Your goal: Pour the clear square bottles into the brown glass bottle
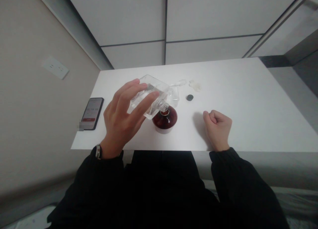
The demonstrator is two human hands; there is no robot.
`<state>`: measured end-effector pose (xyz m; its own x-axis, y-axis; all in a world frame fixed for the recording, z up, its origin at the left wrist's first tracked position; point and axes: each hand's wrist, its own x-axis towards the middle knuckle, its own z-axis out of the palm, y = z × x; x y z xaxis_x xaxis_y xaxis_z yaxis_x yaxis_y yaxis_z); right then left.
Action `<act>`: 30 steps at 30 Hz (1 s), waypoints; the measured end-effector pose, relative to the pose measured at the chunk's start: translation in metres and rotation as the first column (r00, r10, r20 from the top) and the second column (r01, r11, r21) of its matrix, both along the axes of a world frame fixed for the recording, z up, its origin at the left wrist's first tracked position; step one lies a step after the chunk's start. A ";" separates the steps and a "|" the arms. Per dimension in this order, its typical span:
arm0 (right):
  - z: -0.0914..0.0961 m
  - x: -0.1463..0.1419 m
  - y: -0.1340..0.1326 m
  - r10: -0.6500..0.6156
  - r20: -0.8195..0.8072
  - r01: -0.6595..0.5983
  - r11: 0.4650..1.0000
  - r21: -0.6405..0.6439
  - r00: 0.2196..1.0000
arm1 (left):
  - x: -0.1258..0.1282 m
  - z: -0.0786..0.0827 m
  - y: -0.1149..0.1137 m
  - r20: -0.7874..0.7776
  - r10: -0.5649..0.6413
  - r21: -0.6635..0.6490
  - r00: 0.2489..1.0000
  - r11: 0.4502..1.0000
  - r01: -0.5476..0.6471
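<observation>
My left hand (126,113) grips a clear square-sided plastic bottle (151,96). The bottle is tilted, and its threaded neck points down to the right. Just below that neck is the open mouth of a dark reddish-brown round bottle (165,119) standing upright on the table. Whether the two mouths touch, I cannot tell. My right hand (218,128) is closed in a fist near the table's front edge, with nothing showing in it. A small dark round cap (189,97) lies between the brown bottle and the back of the table.
On the white table (248,99), a clear plastic piece (177,84) and a pale translucent item (195,86) lie behind the bottles. A phone (92,113) with a lit screen rests at the left edge. Cabinet panels (211,13) rise behind, and a wall with a socket (56,68) stands left.
</observation>
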<state>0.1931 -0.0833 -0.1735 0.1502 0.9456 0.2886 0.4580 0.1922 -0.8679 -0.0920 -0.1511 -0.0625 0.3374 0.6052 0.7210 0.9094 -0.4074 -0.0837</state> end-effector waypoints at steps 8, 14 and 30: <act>0.002 0.000 0.000 0.004 -0.002 -0.004 1.000 -0.002 1.000 | 0.000 -0.001 0.001 -0.029 0.023 0.024 0.999 0.999 -0.022; 0.001 0.000 -0.001 0.007 -0.007 -0.007 1.000 -0.002 1.000 | -0.001 -0.002 0.003 -0.063 0.045 0.051 0.997 0.998 -0.042; 0.000 0.000 0.000 -0.009 -0.006 0.009 1.000 -0.010 1.000 | 0.000 0.000 0.000 -0.077 0.067 0.013 0.995 0.998 -0.067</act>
